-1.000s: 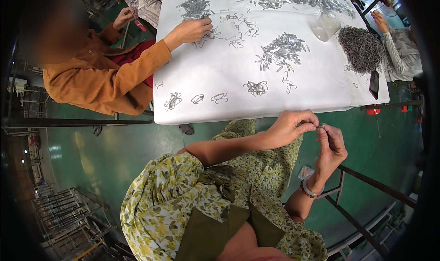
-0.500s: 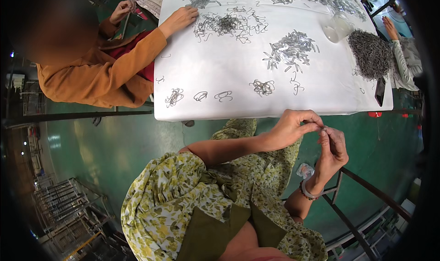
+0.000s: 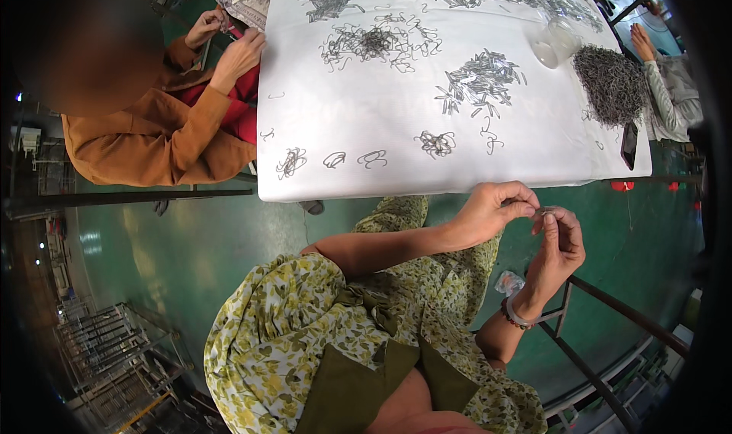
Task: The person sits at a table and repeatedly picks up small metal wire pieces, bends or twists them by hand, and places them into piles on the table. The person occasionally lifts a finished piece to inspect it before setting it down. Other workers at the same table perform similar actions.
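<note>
White tabletop (image 3: 343,159) carried piles of small metal clips (image 3: 480,79) w/ a dark heap (image 3: 610,83) at its right end. Below its front edge, left hand (image 3: 488,213) & right hand (image 3: 560,243) met, each grip pinched shut on one tiny metal piece (image 3: 544,210) between fingertips.

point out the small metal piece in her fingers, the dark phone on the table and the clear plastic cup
small metal piece (image 3: 543,210), head view, its middle between the fingertips
dark phone (image 3: 629,145), head view, its screen
clear plastic cup (image 3: 554,43), head view, its side wall

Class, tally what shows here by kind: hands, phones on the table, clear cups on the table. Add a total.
Hands: 5 (left hand, right hand, orange-sleeved pair, grey-sleeved hand)
Phone: 1
Clear cup: 1
Total: 7
</note>
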{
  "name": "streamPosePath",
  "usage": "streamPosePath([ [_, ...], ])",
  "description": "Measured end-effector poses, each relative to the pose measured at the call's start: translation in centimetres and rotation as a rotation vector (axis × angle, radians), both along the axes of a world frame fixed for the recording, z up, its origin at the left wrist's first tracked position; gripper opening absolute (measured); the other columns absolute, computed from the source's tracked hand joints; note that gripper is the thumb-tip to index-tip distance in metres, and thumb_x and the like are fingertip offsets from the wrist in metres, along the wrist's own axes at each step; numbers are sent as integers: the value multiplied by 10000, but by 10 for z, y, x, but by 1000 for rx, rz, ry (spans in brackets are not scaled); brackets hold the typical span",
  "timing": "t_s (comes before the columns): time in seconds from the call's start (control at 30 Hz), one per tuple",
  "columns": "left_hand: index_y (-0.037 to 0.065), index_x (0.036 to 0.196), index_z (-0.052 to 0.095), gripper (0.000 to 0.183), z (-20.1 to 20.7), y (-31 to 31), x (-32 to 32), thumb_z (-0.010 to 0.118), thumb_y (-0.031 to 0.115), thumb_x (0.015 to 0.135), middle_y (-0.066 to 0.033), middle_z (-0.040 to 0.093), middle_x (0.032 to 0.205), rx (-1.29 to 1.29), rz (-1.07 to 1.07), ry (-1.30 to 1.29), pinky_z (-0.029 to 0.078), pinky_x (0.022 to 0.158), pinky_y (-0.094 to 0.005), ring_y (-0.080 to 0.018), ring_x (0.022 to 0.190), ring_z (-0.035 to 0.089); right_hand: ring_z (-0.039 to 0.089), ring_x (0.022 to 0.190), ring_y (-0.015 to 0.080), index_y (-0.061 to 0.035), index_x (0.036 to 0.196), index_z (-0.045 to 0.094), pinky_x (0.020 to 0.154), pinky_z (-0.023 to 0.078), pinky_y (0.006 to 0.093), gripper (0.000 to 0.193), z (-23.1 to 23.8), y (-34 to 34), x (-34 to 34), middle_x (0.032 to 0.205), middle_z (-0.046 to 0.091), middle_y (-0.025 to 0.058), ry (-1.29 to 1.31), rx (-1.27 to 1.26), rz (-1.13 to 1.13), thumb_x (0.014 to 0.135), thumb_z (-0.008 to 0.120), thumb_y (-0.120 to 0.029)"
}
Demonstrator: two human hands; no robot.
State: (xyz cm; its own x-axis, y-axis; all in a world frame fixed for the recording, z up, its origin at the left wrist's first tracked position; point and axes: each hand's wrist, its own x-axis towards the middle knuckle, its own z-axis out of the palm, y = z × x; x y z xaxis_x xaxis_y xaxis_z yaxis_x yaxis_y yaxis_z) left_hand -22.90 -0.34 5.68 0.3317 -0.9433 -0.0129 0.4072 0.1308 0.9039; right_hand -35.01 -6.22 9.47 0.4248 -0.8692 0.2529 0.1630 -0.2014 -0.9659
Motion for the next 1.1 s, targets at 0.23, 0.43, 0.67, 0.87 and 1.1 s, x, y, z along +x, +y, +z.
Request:
streamPosePath([
  [0.23,1,956,659,118,1,4,-6,654,76,866,-18,658,910,-40,72,-118,483,773,-250,-81,853,578,550,697,124,57,911,619,577,430,221,89,2,2,-6,852,613,100,13,-70,-44,832,610,95],
  [0.43,4,962,661,112,0,2,-7,650,59,865,-25,659,912,-30,51,-74,485,772,-249,-85,857,579,536,688,116,42,920,637,549,418,217,117,-2,0,-11,869,621,106,72,-92,-51,813,641,87],
  [0.67,-1,960,658,107,-2,5,-3,643,55,870,-43,663,914,-28,-27,-177,490,780,-252,-95,877,593,545,702,118,42,916,640,577,430,219,120,0,-2,-9,885,632,115,-2,-49,-70,806,648,90],
  [0.87,21,966,668,137,-7,7,29,675,65,837,-49,673,948,-131,173,-469,502,779,-263,-124,869,619,589,788,137,49,929,639,719,485,242,137,-12,-1,-10,895,645,107,23,-69,-33,801,657,94],
  [1.1,64,892,726,119,-56,-14,252,675,139,815,-106,688,886,434,572,-1214,498,680,-349,-239,775,639,589,810,114,43,950,655,728,478,220,182,-23,-1,-1,914,649,83,62,104,-109,780,684,102],
])
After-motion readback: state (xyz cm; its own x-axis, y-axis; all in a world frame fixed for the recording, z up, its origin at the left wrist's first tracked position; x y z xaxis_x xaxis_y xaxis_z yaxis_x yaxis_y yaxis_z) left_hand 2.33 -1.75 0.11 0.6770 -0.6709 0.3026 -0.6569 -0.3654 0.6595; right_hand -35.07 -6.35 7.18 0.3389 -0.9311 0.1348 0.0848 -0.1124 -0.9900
